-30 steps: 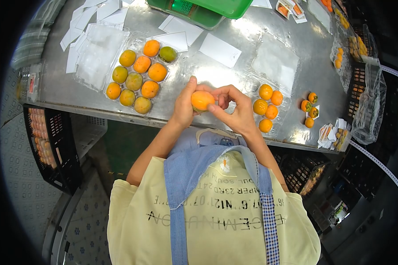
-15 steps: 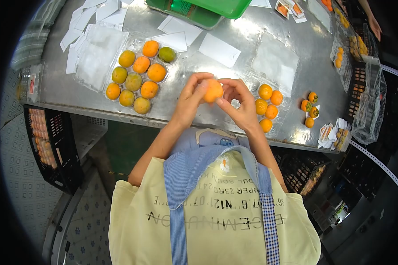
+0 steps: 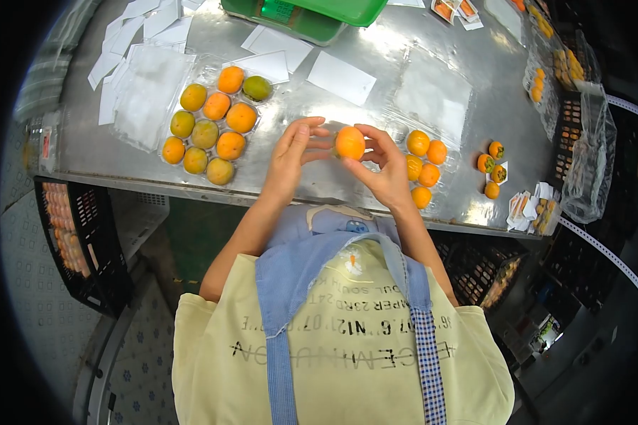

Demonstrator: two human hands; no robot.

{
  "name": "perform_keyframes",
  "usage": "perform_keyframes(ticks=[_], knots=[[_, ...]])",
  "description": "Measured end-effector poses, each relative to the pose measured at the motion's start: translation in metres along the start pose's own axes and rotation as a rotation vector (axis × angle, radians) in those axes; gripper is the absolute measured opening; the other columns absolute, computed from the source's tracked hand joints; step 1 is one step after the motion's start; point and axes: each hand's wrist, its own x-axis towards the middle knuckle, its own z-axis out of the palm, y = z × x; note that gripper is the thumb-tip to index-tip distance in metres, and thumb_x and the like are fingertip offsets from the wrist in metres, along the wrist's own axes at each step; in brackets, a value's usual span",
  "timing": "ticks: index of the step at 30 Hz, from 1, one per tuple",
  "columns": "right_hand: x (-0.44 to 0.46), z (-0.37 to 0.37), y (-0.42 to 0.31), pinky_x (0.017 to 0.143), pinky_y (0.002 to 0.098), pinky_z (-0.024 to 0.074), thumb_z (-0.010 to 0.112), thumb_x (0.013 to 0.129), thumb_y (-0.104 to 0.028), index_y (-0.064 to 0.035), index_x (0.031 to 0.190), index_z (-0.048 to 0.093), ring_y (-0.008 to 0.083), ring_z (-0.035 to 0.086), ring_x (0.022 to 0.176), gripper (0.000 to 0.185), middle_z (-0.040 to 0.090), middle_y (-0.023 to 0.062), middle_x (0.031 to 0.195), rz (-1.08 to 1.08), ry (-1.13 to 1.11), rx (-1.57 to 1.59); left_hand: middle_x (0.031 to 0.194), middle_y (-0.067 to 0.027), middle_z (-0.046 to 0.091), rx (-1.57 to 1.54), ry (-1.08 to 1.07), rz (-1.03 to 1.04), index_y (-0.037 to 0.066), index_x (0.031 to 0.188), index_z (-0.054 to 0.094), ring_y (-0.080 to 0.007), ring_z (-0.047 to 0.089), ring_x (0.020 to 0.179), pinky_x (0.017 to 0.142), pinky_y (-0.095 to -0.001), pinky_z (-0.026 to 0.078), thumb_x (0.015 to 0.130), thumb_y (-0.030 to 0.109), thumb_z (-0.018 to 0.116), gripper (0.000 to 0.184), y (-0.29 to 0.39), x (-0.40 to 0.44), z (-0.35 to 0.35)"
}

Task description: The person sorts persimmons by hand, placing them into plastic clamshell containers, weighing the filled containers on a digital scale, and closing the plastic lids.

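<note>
An orange persimmon (image 3: 350, 143) is held in my right hand (image 3: 384, 168), pinched between thumb and fingers above the table's near edge. My left hand (image 3: 290, 156) is open just left of it, fingers apart and pointing toward the fruit; whether a fingertip touches it I cannot tell. To the left sits a clear plastic tray (image 3: 256, 113) filled with several green and orange persimmons, its lid (image 3: 149, 92) folded back. Close to my right hand lies another clear tray with several orange persimmons (image 3: 418, 143), its lid (image 3: 432, 92) also open.
The metal table (image 3: 298, 92) carries a green scale (image 3: 312, 21) at the back and white cards (image 3: 342, 78). Loose persimmons (image 3: 485, 163) lie at right, near a pile of printed cards (image 3: 523, 210). Black crates (image 3: 85, 241) stand below the table edge.
My left hand has come away from the persimmon and its fingers have spread. The fruit stays in my right hand and has turned slightly. The whole view has shifted a little.
</note>
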Motion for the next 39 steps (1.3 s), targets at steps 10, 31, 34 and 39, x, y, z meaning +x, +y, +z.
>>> perform_keyframes(ticks=[10,31,34,39], knots=[[-0.017,-0.016,0.017,0.075,0.0280,0.0521,0.077,0.074,-0.010,-0.0027,0.116,0.050,0.0172,0.062,0.092,0.050,0.060,0.0081,0.108,0.040,0.014,-0.027,0.098,-0.0068,0.062,0.168,-0.050,-0.019,0.004,0.112,0.059,-0.0118,0.058,0.083,0.075,-0.0256,0.049,0.095,0.021,0.055,0.024,-0.011,0.004,-0.001],[0.009,-0.082,0.041,0.092,0.0385,0.0342,0.079,0.065,-0.019,-0.0120,0.108,0.063,0.0262,0.051,0.102,0.046,0.063,0.0040,0.104,-0.197,0.162,-1.021,0.092,-0.0037,0.062,0.175,0.031,-0.036,0.005,0.108,0.061,-0.0095,0.057,0.079,0.071,-0.0236,0.047,0.095,0.017,0.055,0.020,-0.015,0.004,-0.014],[0.011,-0.083,0.045,0.093,0.0387,0.0341,0.080,0.064,-0.020,-0.0130,0.107,0.064,0.0263,0.051,0.103,0.046,0.063,0.0036,0.103,-0.209,0.171,-1.052,0.092,-0.0041,0.062,0.154,0.036,-0.012,0.005,0.107,0.061,-0.0096,0.057,0.078,0.071,-0.0236,0.048,0.094,0.017,0.055,0.019,-0.020,0.005,-0.018],[0.011,-0.083,0.048,0.092,0.0408,0.0344,0.081,0.063,-0.019,-0.0140,0.106,0.065,0.0284,0.051,0.104,0.046,0.064,0.0042,0.100,-0.182,0.155,-0.997,0.094,-0.0030,0.061,0.146,0.036,-0.013,0.005,0.108,0.060,-0.0090,0.056,0.080,0.072,-0.0233,0.048,0.094,0.017,0.056,0.018,-0.026,0.008,-0.024]])
